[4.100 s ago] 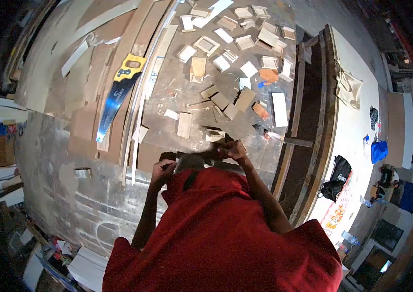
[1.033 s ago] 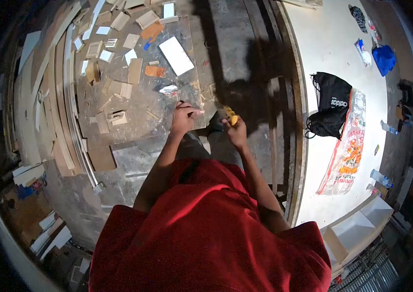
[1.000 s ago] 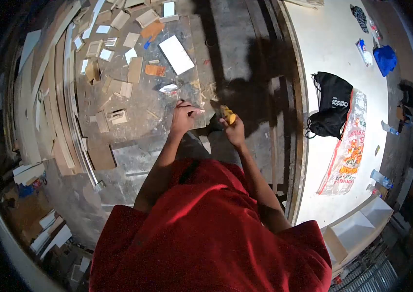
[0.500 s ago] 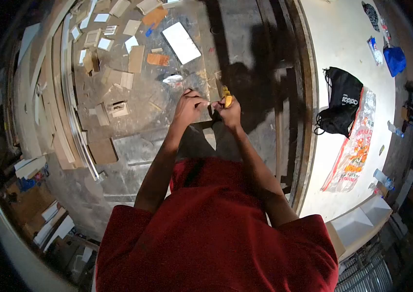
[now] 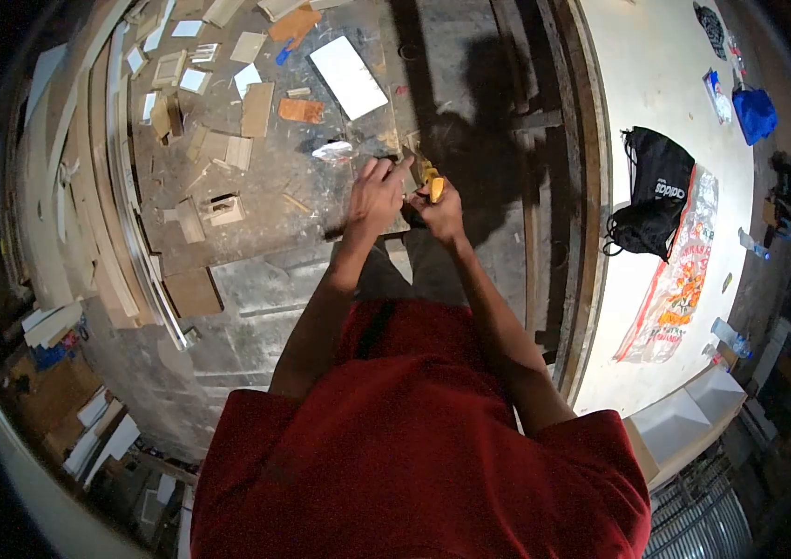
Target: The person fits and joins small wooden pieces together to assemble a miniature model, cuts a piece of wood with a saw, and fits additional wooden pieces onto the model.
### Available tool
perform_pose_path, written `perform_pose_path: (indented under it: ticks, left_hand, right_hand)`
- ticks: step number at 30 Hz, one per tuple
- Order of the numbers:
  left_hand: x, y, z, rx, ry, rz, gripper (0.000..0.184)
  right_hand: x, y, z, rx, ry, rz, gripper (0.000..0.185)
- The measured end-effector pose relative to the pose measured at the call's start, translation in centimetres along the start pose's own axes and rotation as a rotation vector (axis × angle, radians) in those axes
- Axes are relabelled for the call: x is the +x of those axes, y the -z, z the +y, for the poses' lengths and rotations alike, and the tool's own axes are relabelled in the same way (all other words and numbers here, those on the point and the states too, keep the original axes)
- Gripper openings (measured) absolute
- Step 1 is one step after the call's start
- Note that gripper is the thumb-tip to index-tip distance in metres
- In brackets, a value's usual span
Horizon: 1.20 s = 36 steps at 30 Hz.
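My left hand [image 5: 378,197] is beside the right one, its fingers bent and pointing toward the saw; a small pale thing shows at its fingertips, too small to name. My right hand [image 5: 444,216] is closed on the yellow handle of a saw [image 5: 434,188], whose narrow dark blade is seen nearly edge-on and points away from me. Both hands are in front of my legs, over the near right edge of the work surface [image 5: 274,210]. A crumpled shiny wrapper [image 5: 332,150] lies just beyond my left hand.
A white board [image 5: 349,77], an orange-brown piece [image 5: 301,111] and several wood offcuts [image 5: 226,149] lie ahead. Long strips [image 5: 121,177] run along the left. On the right a pale panel [image 5: 642,84] bears a black bag [image 5: 656,186] and a printed plastic sack [image 5: 679,289].
The saw, earlier on the boards at the left, is now in my right hand. My left hand has come closer to it, its fingers reaching farther forward and right.
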State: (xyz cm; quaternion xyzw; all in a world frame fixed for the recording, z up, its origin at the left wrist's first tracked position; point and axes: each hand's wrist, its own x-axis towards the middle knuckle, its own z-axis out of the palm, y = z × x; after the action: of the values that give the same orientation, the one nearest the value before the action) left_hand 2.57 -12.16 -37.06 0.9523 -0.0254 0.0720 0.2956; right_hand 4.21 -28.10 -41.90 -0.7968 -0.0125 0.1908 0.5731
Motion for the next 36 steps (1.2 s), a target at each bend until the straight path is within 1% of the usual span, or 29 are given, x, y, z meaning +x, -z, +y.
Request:
perform_pose_path:
  ticks: [1,2,3,5,6,7,8,9,10,12,13,15,16,18,19,20,22,23,26,28,29,32,34,36]
  left_hand:
    - [0.1,0.0,0.0,0.021,0.012,-0.013,0.047]
    - [0.4,0.0,-0.1,0.043,0.023,-0.027,0.054]
    - [0.4,-0.3,-0.2,0.042,0.022,-0.032,0.054]
    - [0.3,-1.1,-0.3,0.155,-0.022,-0.017,0.061]
    - [0.4,-0.9,0.0,0.152,-0.021,-0.020,0.061]
    - [0.3,-0.7,0.3,0.145,0.013,0.021,0.060]
    - [0.3,-0.6,0.5,0.140,0.048,0.062,0.059]
    - [0.2,-0.6,0.5,0.139,0.050,0.059,0.059]
    - [0.2,-0.8,0.3,0.147,0.070,0.071,0.056]
    - [0.1,-1.3,-0.2,0.155,0.089,0.079,0.054]
    - [0.0,-1.6,-0.5,0.136,0.098,0.082,0.051]
    - [-0.1,-2.0,-0.8,0.111,0.104,0.081,0.048]
    - [-0.1,-2.1,-0.9,0.090,0.137,0.094,0.044]
    - [0.0,-2.8,-1.7,0.064,0.165,0.101,0.041]
    - [0.0,-3.7,-2.5,0.086,0.171,0.112,0.038]
    - [-0.2,-4.6,-3.1,0.108,0.177,0.124,0.035]
    - [0.1,-3.3,-1.9,0.117,0.194,0.121,0.033]
    - [0.4,-2.2,-1.1,0.134,0.214,0.121,0.032]
    - [0.9,-0.8,-0.3,0.130,0.181,0.139,0.031]
    - [0.8,-1.4,-0.8,0.180,0.180,0.132,0.031]
    - [0.7,-1.6,-1.1,0.234,0.178,0.129,0.030]
    - [0.9,-1.5,-0.6,0.234,0.212,0.173,0.028]
    - [0.7,-1.7,-0.9,0.221,0.219,0.150,0.029]
    - [0.5,-1.8,-1.1,0.208,0.223,0.130,0.029]
  right_hand:
    - [-0.2,0.1,-0.4,0.000,-0.004,0.005,0.035]
    - [-0.4,0.3,-0.8,0.093,-0.050,-0.013,0.033]
    - [-0.5,0.4,-0.7,0.186,-0.098,-0.032,0.031]
    - [-0.6,0.5,-0.5,0.146,-0.092,-0.004,0.029]
    - [-0.6,0.7,-0.4,0.104,-0.083,0.022,0.028]
    - [-0.7,1.2,-0.3,0.102,-0.086,0.022,0.028]
    - [-0.8,1.9,-0.1,0.133,-0.167,0.030,0.026]
    - [-1.1,2.6,-0.4,0.163,-0.248,0.038,0.026]
    - [-1.4,3.4,-0.7,0.162,-0.251,0.037,0.026]
    - [-2.8,5.0,-1.7,0.049,-0.112,0.011,0.026]
    - [-3.6,5.6,-3.9,0.048,-0.115,0.012,0.026]
    - [-5.5,7.1,-9.5,0.158,-0.237,0.044,0.027]
    - [-6.4,7.4,-10.3,0.157,-0.240,0.049,0.027]
    - [-8.0,7.7,-11.4,0.341,-0.403,0.133,0.029]
    - [-8.9,7.5,-12.2,0.304,-0.441,0.155,0.032]
    - [-9.7,7.2,-13.0,0.301,-0.445,0.162,0.032]
    - [-11.0,6.5,-14.7,0.366,-0.391,0.233,0.034]
    - [-11.6,6.4,-15.2,0.337,-0.413,0.193,0.036]
    - [-12.8,4.6,-14.3,0.314,-0.369,0.239,0.037]
    - [-13.2,3.8,-14.6,0.313,-0.394,0.246,0.039]
    - [-13.4,3.4,-14.3,0.293,-0.387,0.240,0.038]
    - [-13.3,2.7,-15.2,0.251,-0.361,0.201,0.036]
    - [-13.1,2.5,-16.4,0.226,-0.344,0.172,0.035]
    - [-13.1,2.1,-17.1,0.193,-0.414,0.161,0.034]
